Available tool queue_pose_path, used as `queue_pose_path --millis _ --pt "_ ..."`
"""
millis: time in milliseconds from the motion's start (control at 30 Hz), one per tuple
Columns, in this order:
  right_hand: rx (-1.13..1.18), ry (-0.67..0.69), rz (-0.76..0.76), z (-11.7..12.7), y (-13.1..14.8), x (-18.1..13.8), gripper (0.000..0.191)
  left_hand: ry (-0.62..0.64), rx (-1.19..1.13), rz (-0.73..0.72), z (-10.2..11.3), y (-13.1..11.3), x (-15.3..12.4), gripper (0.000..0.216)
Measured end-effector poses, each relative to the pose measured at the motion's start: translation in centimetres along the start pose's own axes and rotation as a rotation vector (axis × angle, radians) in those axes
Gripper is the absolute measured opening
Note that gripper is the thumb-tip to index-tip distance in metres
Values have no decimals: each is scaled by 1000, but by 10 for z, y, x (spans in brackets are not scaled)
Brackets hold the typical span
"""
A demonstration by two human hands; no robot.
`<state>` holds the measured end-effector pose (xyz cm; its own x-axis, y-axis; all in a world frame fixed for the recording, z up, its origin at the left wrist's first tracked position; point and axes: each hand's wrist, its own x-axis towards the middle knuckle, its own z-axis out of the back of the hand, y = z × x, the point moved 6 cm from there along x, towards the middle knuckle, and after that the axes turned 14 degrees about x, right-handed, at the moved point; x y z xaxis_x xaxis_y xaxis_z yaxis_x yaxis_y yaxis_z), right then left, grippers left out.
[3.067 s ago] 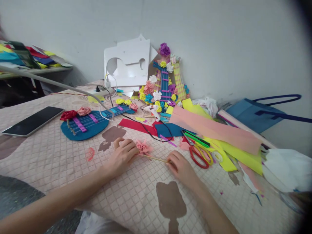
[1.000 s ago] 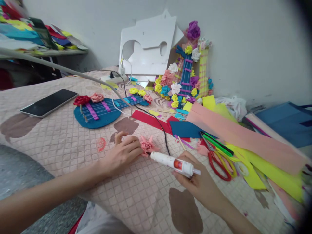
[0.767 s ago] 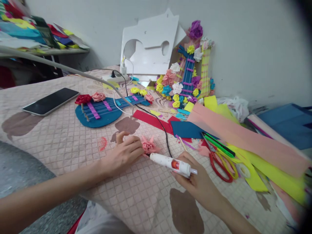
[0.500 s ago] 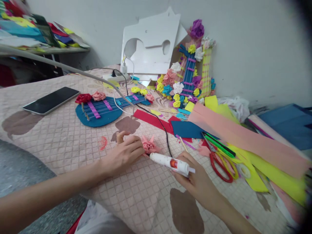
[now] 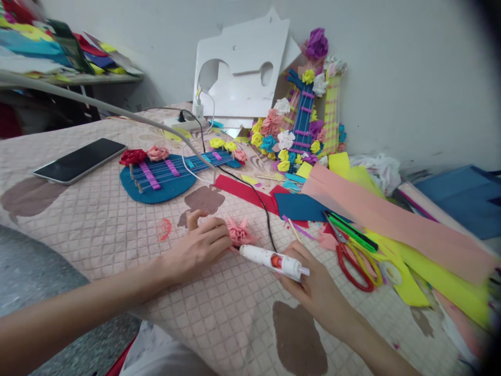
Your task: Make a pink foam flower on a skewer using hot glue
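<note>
In my right hand (image 5: pixel 309 279) is a white hot glue gun (image 5: pixel 260 257), its nozzle pointing left and a clear glue stick poking out at the back. The nozzle tip is against or just below a pink crepe paper flower (image 5: pixel 238 232). My left hand (image 5: pixel 205 240) grips this flower at its left side; the fingertips are partly hidden behind it. Beyond the hands lies a blue toy guitar (image 5: pixel 164 183) with strings, purple strips and paper flowers on it.
A phone (image 5: pixel 80 161) lies at the left. Red-handled scissors (image 5: pixel 354 269), a green cutter (image 5: pixel 354 232) and long crepe paper strips (image 5: pixel 391 222) spread at the right. Decorated guitars (image 5: pixel 303 120) and a cut white board (image 5: pixel 242 62) lean on the wall. A black cord (image 5: pixel 269 219) runs to the glue gun.
The glue stick at the back of the glue gun sticks out slightly less, and the gun has shifted a touch left. My left hand and the flower look the same.
</note>
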<state>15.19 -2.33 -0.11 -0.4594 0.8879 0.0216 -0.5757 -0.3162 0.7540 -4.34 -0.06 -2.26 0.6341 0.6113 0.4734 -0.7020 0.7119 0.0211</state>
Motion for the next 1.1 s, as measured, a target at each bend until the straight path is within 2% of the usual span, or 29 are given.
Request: queue_pose_path --millis 400,600,867,1100 --pt "-17 -28 -8 3 -2 -3 15 -26 -8 -7 3 0 2 28" --pt "33 -15 -6 5 1 -6 7 -65 -4 33 4 2 2 24" --pt "67 -121 -16 19 -8 -10 11 -61 23 95 3 5 4 26" --pt "90 -127 -57 26 -12 -6 15 -55 27 112 -2 6 6 24"
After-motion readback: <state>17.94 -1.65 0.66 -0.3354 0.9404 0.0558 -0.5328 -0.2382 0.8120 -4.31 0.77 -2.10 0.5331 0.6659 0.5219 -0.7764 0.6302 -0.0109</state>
